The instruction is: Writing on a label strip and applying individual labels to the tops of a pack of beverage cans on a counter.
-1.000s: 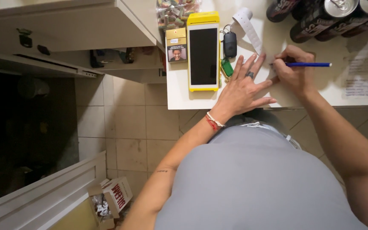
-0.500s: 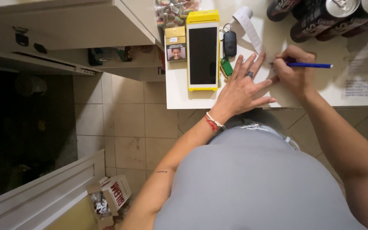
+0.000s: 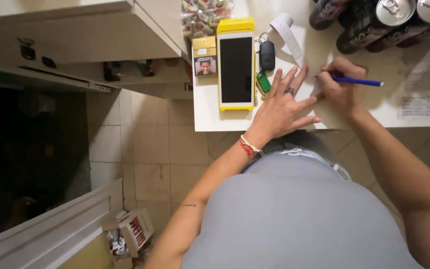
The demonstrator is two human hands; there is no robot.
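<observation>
My right hand (image 3: 342, 89) grips a blue pen (image 3: 358, 81), tip down on a small white paper slip (image 3: 318, 85) on the white counter (image 3: 210, 112). My left hand (image 3: 284, 107) lies flat with fingers spread, pressing the slip down just left of the pen. A narrow white receipt strip (image 3: 287, 30) curls away beyond the fingers. Beside my left hand lie a black car key with a green tag (image 3: 266, 62) and a yellow payment terminal (image 3: 236, 62) with a dark screen.
A small yellow-topped pack (image 3: 205, 57) and a bag of wrapped sweets (image 3: 201, 12) lie left of the terminal. Dark drink cans (image 3: 379, 17) stand at the counter's far right, with a written note (image 3: 422, 104) near them. Below, tiled floor and an open cardboard box (image 3: 128, 234).
My right hand with the pen has shifted slightly over the slip. My left hand stays pressed flat in the same spot.
</observation>
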